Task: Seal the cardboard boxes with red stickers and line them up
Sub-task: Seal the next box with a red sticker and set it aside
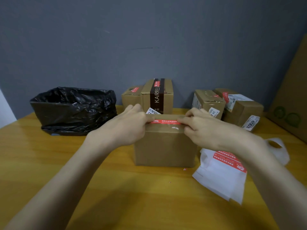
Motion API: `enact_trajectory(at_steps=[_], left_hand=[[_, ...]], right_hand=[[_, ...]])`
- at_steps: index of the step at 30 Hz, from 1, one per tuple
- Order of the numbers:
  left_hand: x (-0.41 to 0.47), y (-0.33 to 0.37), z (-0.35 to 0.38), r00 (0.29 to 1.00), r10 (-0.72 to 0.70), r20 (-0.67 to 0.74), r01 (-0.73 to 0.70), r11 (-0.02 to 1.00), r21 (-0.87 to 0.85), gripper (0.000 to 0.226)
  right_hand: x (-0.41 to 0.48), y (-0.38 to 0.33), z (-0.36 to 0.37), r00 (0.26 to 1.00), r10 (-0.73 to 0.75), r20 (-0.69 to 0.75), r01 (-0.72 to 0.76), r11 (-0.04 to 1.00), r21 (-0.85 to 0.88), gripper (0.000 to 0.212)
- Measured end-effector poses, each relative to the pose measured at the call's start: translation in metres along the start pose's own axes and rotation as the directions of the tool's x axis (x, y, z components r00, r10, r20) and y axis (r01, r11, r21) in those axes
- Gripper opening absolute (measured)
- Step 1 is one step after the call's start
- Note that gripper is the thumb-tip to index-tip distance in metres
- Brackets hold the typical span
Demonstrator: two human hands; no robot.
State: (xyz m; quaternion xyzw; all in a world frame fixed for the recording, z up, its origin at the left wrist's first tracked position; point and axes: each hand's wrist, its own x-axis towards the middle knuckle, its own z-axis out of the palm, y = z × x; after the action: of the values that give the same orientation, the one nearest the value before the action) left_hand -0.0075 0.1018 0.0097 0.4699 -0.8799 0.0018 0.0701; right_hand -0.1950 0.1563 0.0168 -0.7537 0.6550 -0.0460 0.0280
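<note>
A brown cardboard box (164,146) stands in the middle of the yellow table. A red sticker (165,122) lies across its top front edge. My left hand (127,127) pinches the sticker's left end at the box's top left corner. My right hand (204,128) pinches the sticker's right end at the top right corner. To the right of the box lies a white backing sheet (219,176) carrying several red stickers (230,161).
Against the grey wall stand boxes with red stickers: a small box (131,97), a tall box with black tape (157,95), and two boxes (207,102) (242,108) at right. A bin lined with a black bag (73,110) sits left. Large cardboard (290,97) leans far right.
</note>
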Motion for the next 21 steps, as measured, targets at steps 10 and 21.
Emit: enact_trajectory(at_steps=[10,21], left_hand=[[-0.001,0.003,-0.01,0.998,0.026,-0.051,-0.025,0.999,0.035,0.049],[-0.005,-0.002,-0.016,0.993,0.087,0.083,-0.088,0.996,0.0,0.066]], right_hand=[[-0.005,-0.007,0.0,0.999,0.015,-0.032,-0.014,0.999,0.035,0.043],[-0.007,-0.005,-0.005,0.998,-0.033,0.047,0.032,0.999,0.028,0.049]])
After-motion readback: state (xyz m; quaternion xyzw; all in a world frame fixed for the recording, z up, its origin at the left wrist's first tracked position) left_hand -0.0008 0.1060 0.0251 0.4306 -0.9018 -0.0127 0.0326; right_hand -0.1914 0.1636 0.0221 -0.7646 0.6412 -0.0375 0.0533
